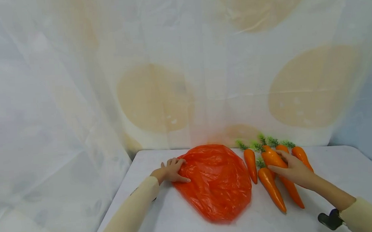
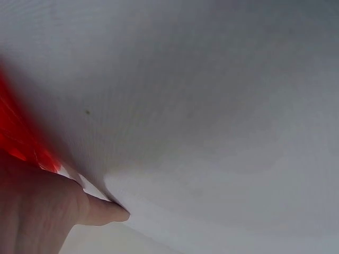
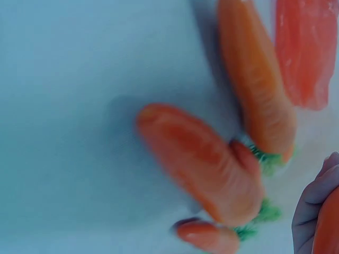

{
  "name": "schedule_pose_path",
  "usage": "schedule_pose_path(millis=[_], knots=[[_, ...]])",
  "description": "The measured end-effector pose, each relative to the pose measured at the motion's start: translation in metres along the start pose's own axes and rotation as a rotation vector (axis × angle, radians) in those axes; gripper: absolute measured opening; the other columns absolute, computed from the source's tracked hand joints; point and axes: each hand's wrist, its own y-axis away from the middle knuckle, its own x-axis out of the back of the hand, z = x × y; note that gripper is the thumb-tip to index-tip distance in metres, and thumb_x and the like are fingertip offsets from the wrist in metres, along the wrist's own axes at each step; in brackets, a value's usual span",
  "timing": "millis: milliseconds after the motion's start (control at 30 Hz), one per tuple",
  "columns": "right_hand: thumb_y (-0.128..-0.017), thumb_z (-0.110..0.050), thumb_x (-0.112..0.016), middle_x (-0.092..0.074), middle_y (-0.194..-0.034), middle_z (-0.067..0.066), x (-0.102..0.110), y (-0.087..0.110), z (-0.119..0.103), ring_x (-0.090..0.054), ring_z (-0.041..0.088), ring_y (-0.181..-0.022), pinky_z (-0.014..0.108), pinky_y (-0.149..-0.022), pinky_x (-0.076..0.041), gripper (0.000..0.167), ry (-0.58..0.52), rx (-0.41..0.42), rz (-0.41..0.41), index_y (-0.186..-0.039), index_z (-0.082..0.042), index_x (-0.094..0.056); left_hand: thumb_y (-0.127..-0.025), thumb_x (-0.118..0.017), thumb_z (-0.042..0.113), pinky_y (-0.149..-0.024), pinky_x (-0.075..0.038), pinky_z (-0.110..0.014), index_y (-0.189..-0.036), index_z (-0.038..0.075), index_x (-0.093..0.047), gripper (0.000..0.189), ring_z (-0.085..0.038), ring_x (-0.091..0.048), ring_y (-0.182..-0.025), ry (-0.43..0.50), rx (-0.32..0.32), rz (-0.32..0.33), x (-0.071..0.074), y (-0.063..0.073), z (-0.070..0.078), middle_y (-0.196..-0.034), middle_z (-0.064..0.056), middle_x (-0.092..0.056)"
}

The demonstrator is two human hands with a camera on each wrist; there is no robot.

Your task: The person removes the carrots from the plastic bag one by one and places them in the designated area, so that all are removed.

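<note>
My right hand (image 1: 295, 169) grips an orange carrot (image 1: 271, 158) with a green leafy top, thumb on the near side and fingers over the far side. Part of that carrot also shows in the hand at the right wrist view's lower right corner. Below and around it lie several more carrots, among them a front carrot (image 1: 272, 190), a long carrot (image 1: 292, 191) partly covered by the held one, and a right-hand carrot (image 1: 301, 157). At the left edge of a crumpled red plastic bag (image 1: 215, 184), my left hand (image 1: 172, 170) rests with fingers spread and thumb out straight.
One more carrot (image 1: 250, 165) lies between the bag and the pile. All of it is on a white-covered table (image 1: 335, 178). A pale curtain with tan round shapes (image 1: 155, 96) hangs behind the table's back edge. A dark wrist device (image 1: 330, 219) is on the right forearm.
</note>
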Motion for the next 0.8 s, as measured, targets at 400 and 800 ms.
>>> schedule_pose_path(millis=[400,800], knots=[[-0.095,-0.046,-0.062,-0.058,-0.112,0.024,0.007,0.009,0.027,-0.054,0.023,-0.072,0.032,-0.056,-0.051,0.088,-0.048,-0.111,-0.039,-0.150,0.008,-0.019,-0.075,-0.069,0.072,-0.114,-0.008,-0.072,-0.145,0.032,-0.035,0.087,-0.036,-0.022,-0.143,-0.024,-0.006,-0.008,0.000,0.000,-0.003,-0.150,-0.007,-0.031],[-0.097,-0.050,-0.057,-0.060,-0.102,0.014,0.017,0.016,0.047,-0.057,0.022,-0.080,0.033,-0.059,-0.051,0.089,-0.043,-0.164,-0.070,-0.150,0.009,-0.015,-0.075,-0.068,0.072,-0.115,-0.009,-0.072,-0.144,0.033,-0.036,0.086,-0.036,-0.023,-0.142,-0.011,-0.013,0.003,0.000,0.003,-0.001,-0.149,-0.007,-0.032]])
